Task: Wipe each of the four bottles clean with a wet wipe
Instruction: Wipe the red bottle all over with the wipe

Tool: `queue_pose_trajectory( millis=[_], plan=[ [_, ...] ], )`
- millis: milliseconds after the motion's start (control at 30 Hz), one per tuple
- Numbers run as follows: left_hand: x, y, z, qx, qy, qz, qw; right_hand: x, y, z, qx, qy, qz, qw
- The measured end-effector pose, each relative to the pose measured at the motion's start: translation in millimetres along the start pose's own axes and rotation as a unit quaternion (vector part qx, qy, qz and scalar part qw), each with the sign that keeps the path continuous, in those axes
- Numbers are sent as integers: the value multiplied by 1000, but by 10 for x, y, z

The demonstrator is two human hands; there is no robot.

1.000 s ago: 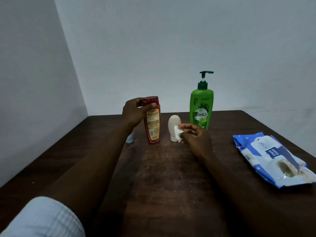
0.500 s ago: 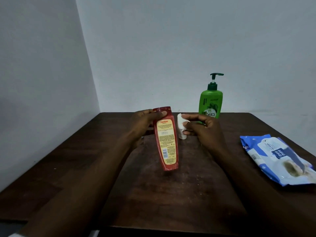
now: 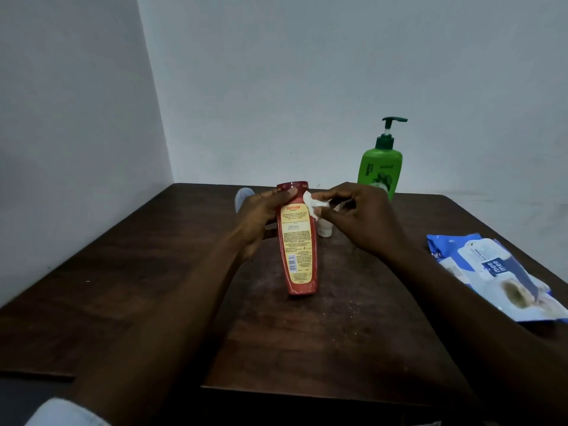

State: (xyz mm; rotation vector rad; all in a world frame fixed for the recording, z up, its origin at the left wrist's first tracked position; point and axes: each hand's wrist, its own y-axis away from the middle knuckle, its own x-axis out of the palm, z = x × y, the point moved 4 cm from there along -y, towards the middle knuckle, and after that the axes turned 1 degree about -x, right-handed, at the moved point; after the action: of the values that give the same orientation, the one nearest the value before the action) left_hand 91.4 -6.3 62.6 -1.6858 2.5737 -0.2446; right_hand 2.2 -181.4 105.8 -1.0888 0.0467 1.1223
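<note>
My left hand (image 3: 256, 218) grips a red shampoo bottle (image 3: 298, 250) near its cap, holding it lifted and tilted above the dark wooden table (image 3: 123, 287). My right hand (image 3: 362, 218) pinches a small white wet wipe (image 3: 313, 206) against the bottle's upper right edge. Behind my right hand stands a small white bottle (image 3: 325, 230), mostly hidden. A pale blue bottle (image 3: 242, 198) shows partly behind my left hand. A tall green pump bottle (image 3: 381, 167) stands upright at the back right.
A blue and white wet-wipe pack (image 3: 498, 272) lies near the table's right edge. Plain walls (image 3: 276, 87) close in behind and to the left. The table's front edge (image 3: 307, 392) is close to my body.
My left hand lifted the red bottle off the table and drew it toward me. My right hand moved the wipe from the white bottle to the red bottle's top.
</note>
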Motion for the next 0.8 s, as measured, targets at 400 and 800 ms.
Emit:
queue_pose_trajectory(
  millis=[400, 800],
  plan=[
    [224, -31, 320, -63, 297, 96, 948, 121, -26, 10, 10, -14, 0, 1000],
    [233, -101, 429, -54, 359, 121, 924, 272, 396, -110, 50, -5, 28, 998]
  ],
)
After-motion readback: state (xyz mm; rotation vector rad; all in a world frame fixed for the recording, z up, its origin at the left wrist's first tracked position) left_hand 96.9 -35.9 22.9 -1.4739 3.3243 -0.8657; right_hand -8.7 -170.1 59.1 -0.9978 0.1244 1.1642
